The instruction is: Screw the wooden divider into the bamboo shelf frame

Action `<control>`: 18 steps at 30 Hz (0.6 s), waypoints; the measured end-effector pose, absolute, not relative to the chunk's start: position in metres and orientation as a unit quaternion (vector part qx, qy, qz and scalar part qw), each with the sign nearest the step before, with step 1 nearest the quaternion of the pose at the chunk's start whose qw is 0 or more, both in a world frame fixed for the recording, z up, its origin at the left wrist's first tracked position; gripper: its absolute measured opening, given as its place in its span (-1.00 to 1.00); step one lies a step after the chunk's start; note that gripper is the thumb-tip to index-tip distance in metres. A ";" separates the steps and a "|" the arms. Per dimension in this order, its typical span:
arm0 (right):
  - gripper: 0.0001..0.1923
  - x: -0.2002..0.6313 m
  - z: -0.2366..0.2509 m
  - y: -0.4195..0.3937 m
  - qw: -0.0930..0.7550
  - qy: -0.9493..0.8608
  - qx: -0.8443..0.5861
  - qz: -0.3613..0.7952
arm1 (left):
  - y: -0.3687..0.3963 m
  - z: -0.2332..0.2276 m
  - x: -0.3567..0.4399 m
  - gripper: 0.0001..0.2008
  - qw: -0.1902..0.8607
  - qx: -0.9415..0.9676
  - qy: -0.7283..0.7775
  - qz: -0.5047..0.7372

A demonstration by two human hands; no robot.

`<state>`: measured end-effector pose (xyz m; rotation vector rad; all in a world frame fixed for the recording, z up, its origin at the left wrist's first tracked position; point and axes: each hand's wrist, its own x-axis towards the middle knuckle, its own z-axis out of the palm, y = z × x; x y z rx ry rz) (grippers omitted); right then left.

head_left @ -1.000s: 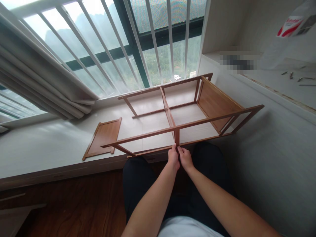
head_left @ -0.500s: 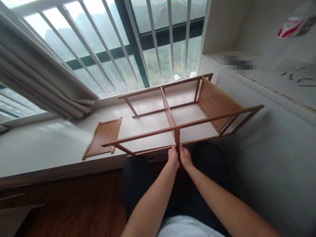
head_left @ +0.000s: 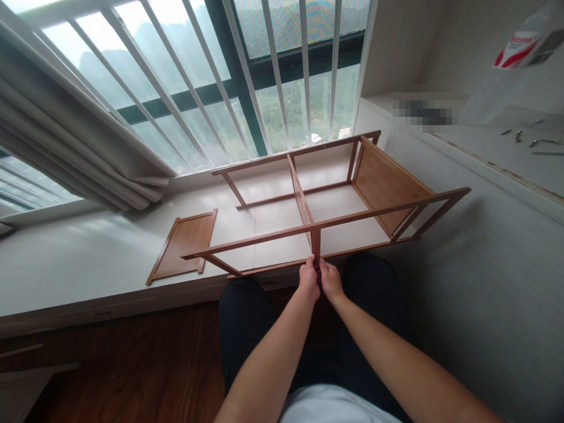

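Observation:
A brown wooden shelf frame (head_left: pixel 251 239) lies on its side on the white window ledge. One panel (head_left: pixel 388 185) is fitted at its right end and another shelf (head_left: pixel 301 197), seen nearly edge-on, crosses its middle. My left hand (head_left: pixel 309 279) and my right hand (head_left: pixel 331 281) are close together at the frame's near lower rail, just below the middle crosspiece. Both are closed there, thumbs pointing forward along the wood. The undersides of the fingers are hidden, so I cannot tell whether a small part is between them.
A loose wooden panel (head_left: pixel 187 244) lies flat on the ledge (head_left: pixel 110 252) to the left. On the right-hand counter stand a clear plastic bottle (head_left: pixel 520 50) and several small metal pieces, with an L-shaped key (head_left: pixel 546 141) among them. A grey curtain (head_left: pixel 88 129) hangs by the barred window.
Almost nothing differs. Both hands stay at the same spot on the frame, with only a very slight shift of the fingers.

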<state>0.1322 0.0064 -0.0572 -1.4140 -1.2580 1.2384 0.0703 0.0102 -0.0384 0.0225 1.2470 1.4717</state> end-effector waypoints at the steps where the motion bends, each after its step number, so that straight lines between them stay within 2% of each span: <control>1: -0.43 0.133 -0.058 0.007 0.427 -0.496 -0.568 0.498 | 0.010 -0.038 0.070 -0.80 0.575 0.004 0.530 0.623; 7: -0.35 0.138 -0.059 0.004 0.437 -0.457 -0.559 0.536 | 0.002 -0.034 0.066 -0.67 0.620 0.000 0.519 0.589; 13: -0.43 0.158 -0.033 -0.003 0.476 -0.480 -0.530 0.513 | -0.029 -0.033 0.039 -0.47 0.663 0.076 0.530 0.523; 15: -0.47 0.176 -0.008 -0.003 0.495 -0.502 -0.518 0.485 | -0.044 -0.042 0.024 -0.51 0.675 0.100 0.543 0.489; 18: -0.55 0.215 0.047 0.002 0.494 -0.590 -0.505 0.390 | -0.058 -0.061 0.004 -0.68 0.673 0.064 0.602 0.425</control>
